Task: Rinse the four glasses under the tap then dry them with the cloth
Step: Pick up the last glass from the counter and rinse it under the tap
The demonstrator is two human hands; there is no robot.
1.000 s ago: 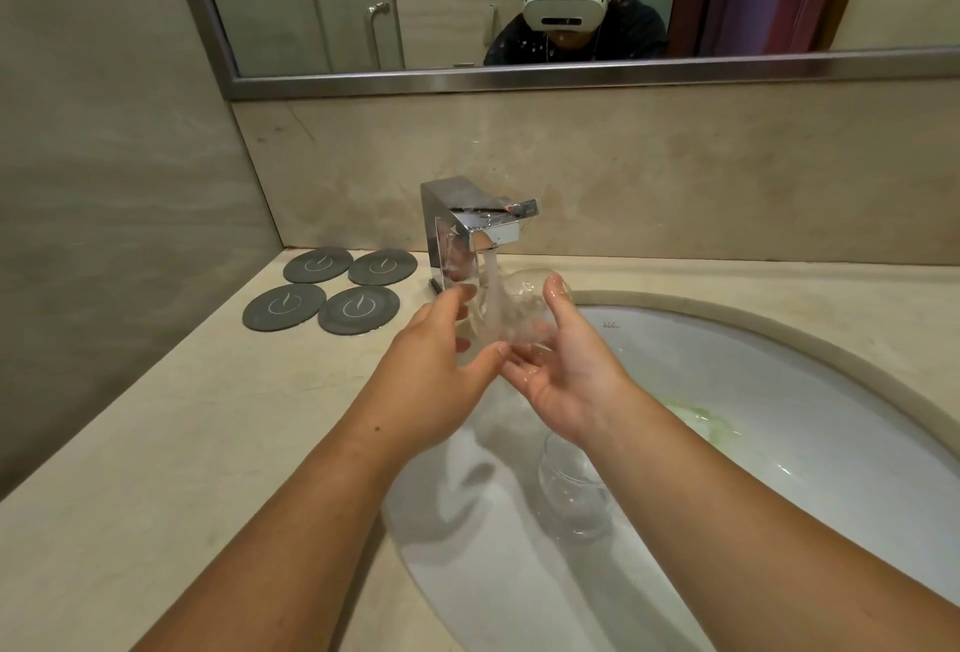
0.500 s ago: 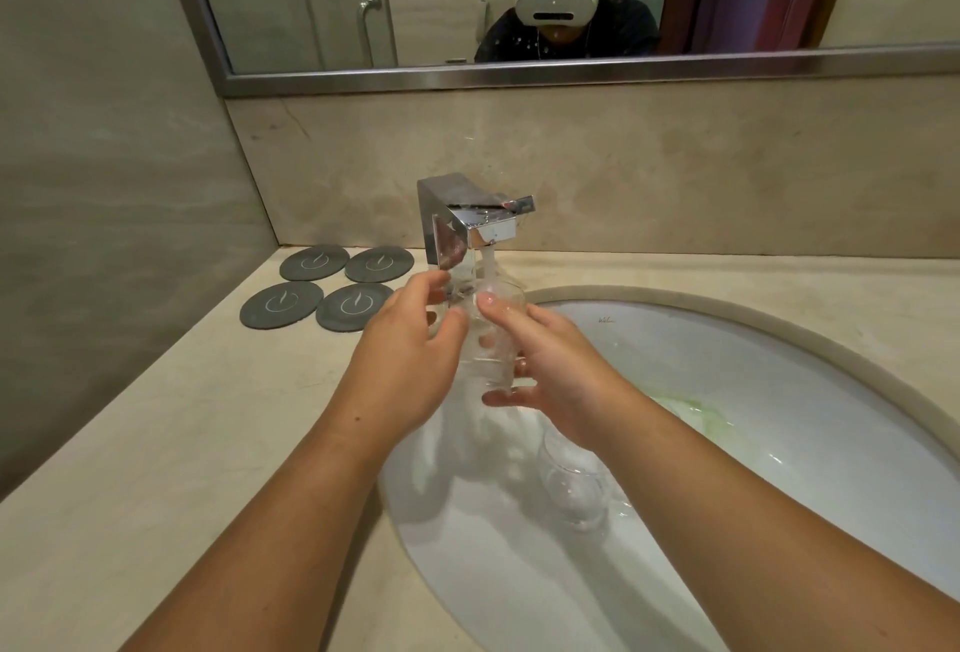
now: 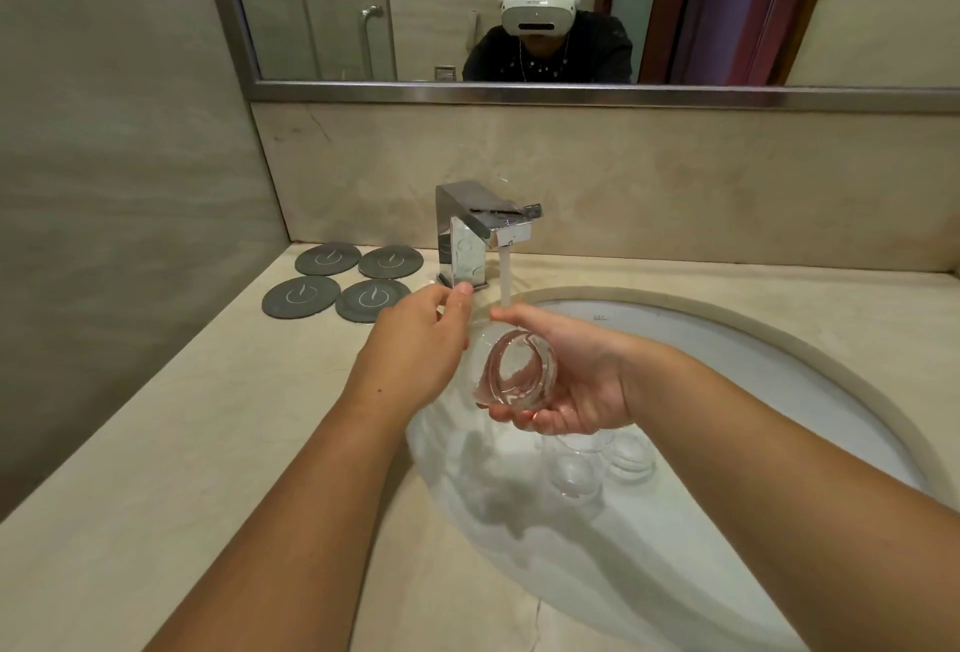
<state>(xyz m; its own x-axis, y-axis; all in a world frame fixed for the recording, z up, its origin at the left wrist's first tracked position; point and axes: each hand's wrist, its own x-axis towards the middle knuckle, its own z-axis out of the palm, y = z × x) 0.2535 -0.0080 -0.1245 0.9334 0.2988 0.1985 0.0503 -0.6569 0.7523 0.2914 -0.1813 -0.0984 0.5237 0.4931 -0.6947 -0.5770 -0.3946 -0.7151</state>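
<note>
**Wet tumbler held tilted under the running tap**

The right hand (image 3: 576, 381) cups a clear thick-based glass tumbler (image 3: 519, 376) from below. Its fingers curl round the wall, the heavy base faces the person and the mouth points away. The left hand (image 3: 421, 344) lies close against the tumbler's left side with fingers bent; whether it grips the glass I cannot tell. The water stream (image 3: 505, 282) from the square chrome tap (image 3: 483, 235) falls at the right forefinger. Wet glass is probably slick, rigid, breakable and base-heavy, so a wrap round the wall with support under the base seems safest. More clear glasses (image 3: 574, 474) lie in the white oval basin (image 3: 779, 391) below the right hand. Four dark grey round coasters (image 3: 343, 282) sit on the counter (image 3: 156, 443) beyond the left hand.
</note>
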